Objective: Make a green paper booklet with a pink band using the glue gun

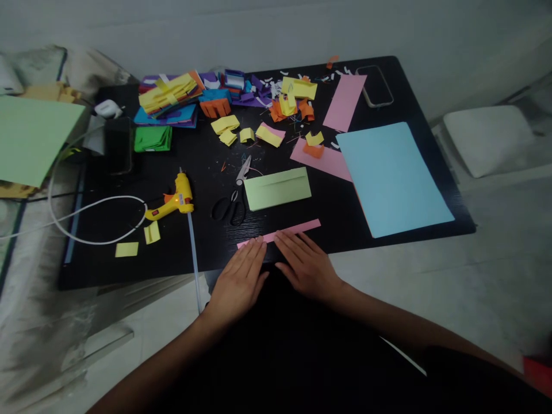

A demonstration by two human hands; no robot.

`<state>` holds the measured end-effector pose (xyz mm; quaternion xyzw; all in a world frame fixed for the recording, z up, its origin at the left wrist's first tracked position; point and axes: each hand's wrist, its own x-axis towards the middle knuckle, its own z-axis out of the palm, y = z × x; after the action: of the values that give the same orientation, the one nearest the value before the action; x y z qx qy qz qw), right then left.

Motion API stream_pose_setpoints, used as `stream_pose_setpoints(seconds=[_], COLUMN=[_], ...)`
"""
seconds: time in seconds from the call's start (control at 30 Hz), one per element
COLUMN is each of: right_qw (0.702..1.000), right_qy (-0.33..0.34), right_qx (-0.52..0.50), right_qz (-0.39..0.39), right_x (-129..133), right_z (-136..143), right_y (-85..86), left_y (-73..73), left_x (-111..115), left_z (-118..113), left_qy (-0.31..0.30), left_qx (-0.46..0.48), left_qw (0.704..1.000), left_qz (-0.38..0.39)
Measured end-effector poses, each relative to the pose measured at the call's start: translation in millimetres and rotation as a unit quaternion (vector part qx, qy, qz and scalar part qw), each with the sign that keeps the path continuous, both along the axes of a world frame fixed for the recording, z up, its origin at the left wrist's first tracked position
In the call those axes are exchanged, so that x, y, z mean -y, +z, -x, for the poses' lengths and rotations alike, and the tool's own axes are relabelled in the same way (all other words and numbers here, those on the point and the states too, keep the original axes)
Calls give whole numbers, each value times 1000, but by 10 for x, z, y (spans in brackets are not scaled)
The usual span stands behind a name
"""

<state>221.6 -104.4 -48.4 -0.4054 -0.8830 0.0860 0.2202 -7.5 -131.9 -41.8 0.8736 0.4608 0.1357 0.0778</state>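
Black bench (172, 259) against a pale wall (276, 34), and near its front edge lies a narrow pink paper strip (302, 227), slanting slightly up to the right! Left hand (238, 280) on its left part, fingers extended and close together; right hand (308, 267) by the middle, fingers stretched out, thumb apart. Both lie flat and open over the strip, neither gripping it. Just beyond sits a folded light-green paper (278, 197), with black-handled scissors (234, 201) at its left. Further left, a yellow glue gun (183, 192); over on the right, a big light-blue sheet (397, 184). And across the back, colourful folded paper bundles (172, 95) and scattered yellow scraps (246, 135)!
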Motion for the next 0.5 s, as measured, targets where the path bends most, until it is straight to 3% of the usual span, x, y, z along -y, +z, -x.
stream_pose_setpoints(seconds=[0.27,0.5], right_qw=[998,997], right_qy=[-50,-71], right_qx=[47,-21], right_qz=[6,-15], right_x=[-31,-29], right_z=[-318,-173], right_y=[96,80], left_y=[-8,-8], left_x=[16,58], left_z=[31,83], left_qy=[5,14], left_qx=[14,12], left_qw=[1000,1000], left_qz=[14,17])
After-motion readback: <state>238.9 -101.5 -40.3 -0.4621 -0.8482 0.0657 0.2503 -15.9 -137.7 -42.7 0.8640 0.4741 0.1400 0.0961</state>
